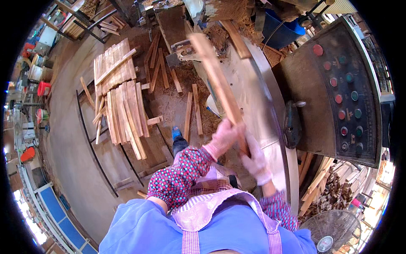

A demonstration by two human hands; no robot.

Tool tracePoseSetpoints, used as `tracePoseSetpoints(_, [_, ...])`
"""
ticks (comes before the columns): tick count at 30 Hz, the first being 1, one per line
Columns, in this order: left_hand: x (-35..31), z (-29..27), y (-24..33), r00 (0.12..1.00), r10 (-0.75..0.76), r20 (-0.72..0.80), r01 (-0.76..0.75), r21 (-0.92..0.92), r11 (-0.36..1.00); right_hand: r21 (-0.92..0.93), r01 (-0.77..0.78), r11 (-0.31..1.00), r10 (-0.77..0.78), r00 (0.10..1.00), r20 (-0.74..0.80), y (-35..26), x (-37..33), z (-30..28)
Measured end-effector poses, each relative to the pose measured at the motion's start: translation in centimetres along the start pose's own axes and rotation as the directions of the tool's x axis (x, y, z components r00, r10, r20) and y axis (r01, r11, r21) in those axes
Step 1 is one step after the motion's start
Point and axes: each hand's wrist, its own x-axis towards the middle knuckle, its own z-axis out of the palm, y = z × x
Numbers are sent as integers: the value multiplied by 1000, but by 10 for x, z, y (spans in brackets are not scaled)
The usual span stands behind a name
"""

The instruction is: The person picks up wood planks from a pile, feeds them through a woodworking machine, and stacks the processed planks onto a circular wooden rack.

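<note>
A long wooden plank (218, 80) slants across the middle, its far end raised toward the machine head and blurred by motion. My left hand (225, 136), in a pale pink glove, is closed around its near part from the left side. My gloved right hand (256, 157) grips the near end from the right, slightly lower than the left. Beneath and to the right of the plank lies the machine's pale metal table (258, 101). Another wood piece (235, 40) rests at the table's far end.
Stacked planks (122, 110) lie on a rack at left, with loose strips (188, 110) on the floor. A control panel (347, 97) with red and green buttons stands at right. A blue bin (281, 31) is behind it, a fan (332, 230) at lower right.
</note>
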Motion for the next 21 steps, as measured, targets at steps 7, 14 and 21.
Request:
tracePoseSetpoints(7, [-61, -7, -68, 959, -264, 105, 249, 135, 959, -579, -305, 756, 132, 938, -320, 77, -95, -2])
tracePoseSetpoints(14, [-78, -88, -88, 945, -283, -162, 310, 181, 933, -834, 19, 552, -329, 923, -197, 122, 173, -36])
tracePoseSetpoints(21, [-49, -161, -178, 892, -298, -341, 385, 225, 895, -760, 151, 632, -515, 815, -267, 87, 320, -41])
